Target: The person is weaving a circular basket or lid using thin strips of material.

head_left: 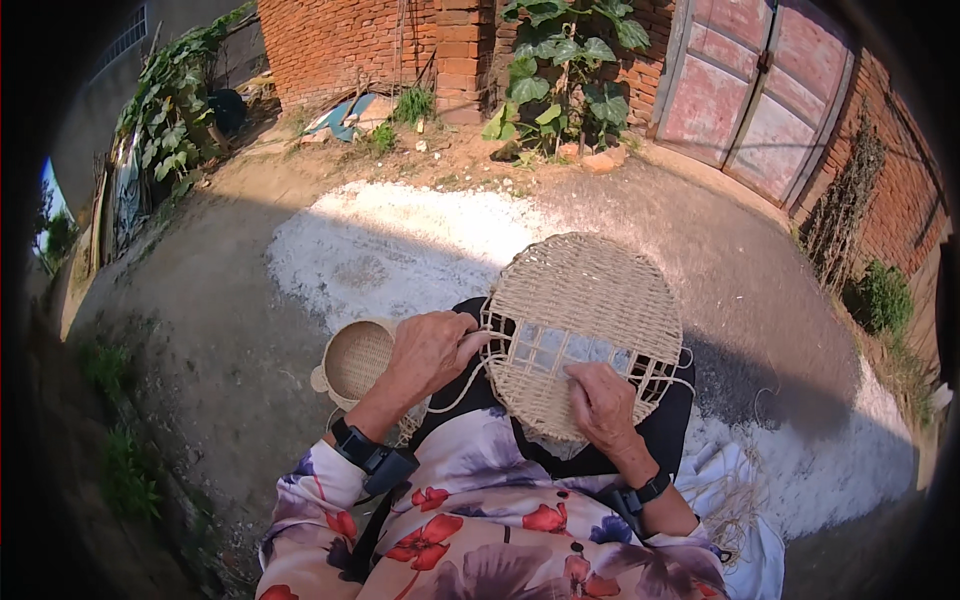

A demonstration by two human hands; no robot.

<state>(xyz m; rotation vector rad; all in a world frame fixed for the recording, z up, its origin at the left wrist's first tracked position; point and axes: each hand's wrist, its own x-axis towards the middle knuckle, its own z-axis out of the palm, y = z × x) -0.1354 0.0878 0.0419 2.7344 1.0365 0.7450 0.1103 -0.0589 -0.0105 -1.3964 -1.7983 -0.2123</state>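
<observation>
A round mat [585,285] of woven straw-coloured cord lies across my lap. Its far part is closely woven, and so is a smaller near part. Between them runs an open band of bare cords, with pale ground showing through. At the mat's left edge my left hand [430,352] pinches a cord [497,338], and a loose length loops down below it. My right hand [603,408] rests on the near woven part, fingers curled at the edge of the open band; what they grip is hidden. Loose cord loops [684,372] stick out at the mat's right edge.
A round woven basket [360,362] stands on the ground left of my lap. White cloth [745,500] with loose straw strands [735,495] lies at the right. Ahead are a white patch of ground [400,250], leafy plants [560,75], a brick wall [340,50] and a faded red metal door [750,90].
</observation>
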